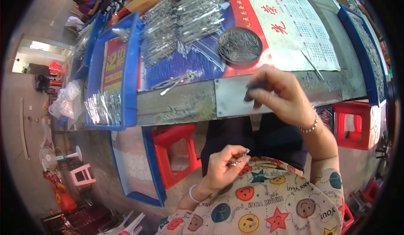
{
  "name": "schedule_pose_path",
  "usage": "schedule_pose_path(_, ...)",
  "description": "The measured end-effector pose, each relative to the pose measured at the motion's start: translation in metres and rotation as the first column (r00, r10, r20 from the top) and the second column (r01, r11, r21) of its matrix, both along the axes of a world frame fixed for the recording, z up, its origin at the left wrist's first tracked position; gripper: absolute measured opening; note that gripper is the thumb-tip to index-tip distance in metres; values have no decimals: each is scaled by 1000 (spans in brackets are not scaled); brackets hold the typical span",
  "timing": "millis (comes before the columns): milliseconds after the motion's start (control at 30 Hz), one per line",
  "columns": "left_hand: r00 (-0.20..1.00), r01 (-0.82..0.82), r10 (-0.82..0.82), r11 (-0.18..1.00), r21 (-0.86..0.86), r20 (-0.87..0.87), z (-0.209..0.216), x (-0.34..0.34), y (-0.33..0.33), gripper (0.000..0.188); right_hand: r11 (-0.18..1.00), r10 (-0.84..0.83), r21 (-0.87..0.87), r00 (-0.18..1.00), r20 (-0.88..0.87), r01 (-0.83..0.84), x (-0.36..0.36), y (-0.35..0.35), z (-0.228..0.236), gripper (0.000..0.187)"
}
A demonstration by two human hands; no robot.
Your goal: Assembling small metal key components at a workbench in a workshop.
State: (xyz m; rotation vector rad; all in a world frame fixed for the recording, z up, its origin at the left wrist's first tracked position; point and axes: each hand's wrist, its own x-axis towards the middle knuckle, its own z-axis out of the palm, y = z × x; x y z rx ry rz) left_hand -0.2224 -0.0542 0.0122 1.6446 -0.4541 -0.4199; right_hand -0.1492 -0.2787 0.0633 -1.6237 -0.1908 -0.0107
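My left hand is held low in front of the patterned apron, its thumb and fingers closed on a small shiny metal piece. Only the ends of that piece show. Over the flat metal plate at the table's front edge hovers my right hand, thumb and fingers bent together, the tips dark. Whatever may be between them is too small to make out. Beyond it stands a round dish full of thin grey metal pins. A few slim shiny metal pieces lie left of the plate.
A large heap of slim metal pieces covers the sheet at the back. Blue trays stand at the left, another blue tray at the right. A thin metal tool lies on the calendar. Red stools are below; a person sits far left.
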Motion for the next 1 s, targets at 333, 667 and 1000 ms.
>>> schedule_pose_path(333, 991, 29, -39, 997, -75, -127, -3, 0, -1, 17, 810, 345, 576, 885, -313, -111, -58, 15, -31, 14)
schedule_pose_path(667, 982, 55, -83, 985, -167, -168, -6, 0, -3, 14, 808, 377, 581, 843, -383, -98, -64, 18, -37, 16)
schedule_pose_path(1000, 913, 74, -182, 954, -292, -365, -8, 4, 3, 13, 811, 402, 575, 815, -417, -107, -61, 21, -37, 16)
